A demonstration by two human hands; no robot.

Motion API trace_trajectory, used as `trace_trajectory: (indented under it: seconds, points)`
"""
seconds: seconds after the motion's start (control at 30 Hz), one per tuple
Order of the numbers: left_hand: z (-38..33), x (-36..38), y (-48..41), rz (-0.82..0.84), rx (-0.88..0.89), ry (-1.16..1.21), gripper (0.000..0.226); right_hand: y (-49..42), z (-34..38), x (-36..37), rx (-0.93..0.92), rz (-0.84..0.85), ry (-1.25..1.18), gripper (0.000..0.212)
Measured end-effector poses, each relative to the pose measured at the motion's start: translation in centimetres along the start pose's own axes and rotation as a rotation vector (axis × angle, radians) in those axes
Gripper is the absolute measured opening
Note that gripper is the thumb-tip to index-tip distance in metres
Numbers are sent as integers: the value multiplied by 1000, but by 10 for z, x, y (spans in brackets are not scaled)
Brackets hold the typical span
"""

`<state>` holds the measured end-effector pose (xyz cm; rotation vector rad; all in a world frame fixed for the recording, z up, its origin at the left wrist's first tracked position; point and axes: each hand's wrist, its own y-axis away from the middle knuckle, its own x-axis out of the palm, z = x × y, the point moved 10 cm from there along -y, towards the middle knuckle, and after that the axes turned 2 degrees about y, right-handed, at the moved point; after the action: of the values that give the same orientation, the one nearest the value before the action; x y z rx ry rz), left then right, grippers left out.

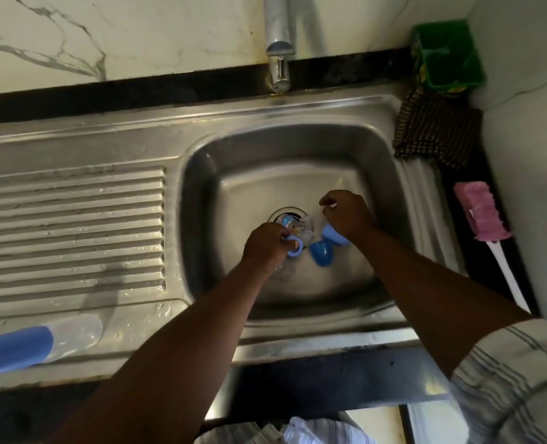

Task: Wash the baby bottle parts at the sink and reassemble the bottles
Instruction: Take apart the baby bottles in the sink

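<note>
Both hands are down in the stainless steel sink basin [201,174]. The left hand [267,243] is curled on a pale blue plastic ring [295,247], pinching it right by the drain. Just behind the ring a clear printed baby bottle [293,223] lies over the drain hole, against the left fingers. The right hand [347,216] sits a little apart from the left, fingers curled in, with a small pale sliver at the tips — whether it grips anything, I cannot tell. Under its wrist is a light blue cup-shaped plastic piece [334,238], and beside that a darker blue domed cap [321,254] rests on the basin floor. Over on the ribbed draining board [73,219], a second clear bottle with a blue sleeve [25,346] lies on its side. On the black bench [105,99] at the right are a pink-headed brush with a white handle [483,214], a dark checked cloth [435,129] and a green box [446,56] — with the chrome tap [278,43] above.
</note>
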<state>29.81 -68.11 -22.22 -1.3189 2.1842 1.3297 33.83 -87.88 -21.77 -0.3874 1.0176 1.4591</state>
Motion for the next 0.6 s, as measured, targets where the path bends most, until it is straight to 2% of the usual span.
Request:
trace_trajectory:
  seconds: [0.17,0.27,0.3,0.4,0.47,0.6]
  points:
    - [-10,20,-2,-6,-3,-50,31,11,-10,-6,9,-23,-5,18]
    - [-6,12,3,-82,-42,-68,55,17,-15,-9,9,-38,-5,19]
    - [-4,8,4,-103,-39,-84,57,19,-16,-10,15,-38,-4,19]
    - [-6,-9,14,-91,12,-110,31,28,-8,-17,-8,-46,-22,18]
    - [-6,-29,25,-136,6,-47,19,33,5,-23,-31,-62,-45,16]
    - [9,-64,59,-254,-32,72,18,50,48,-19,-126,-28,-89,13]
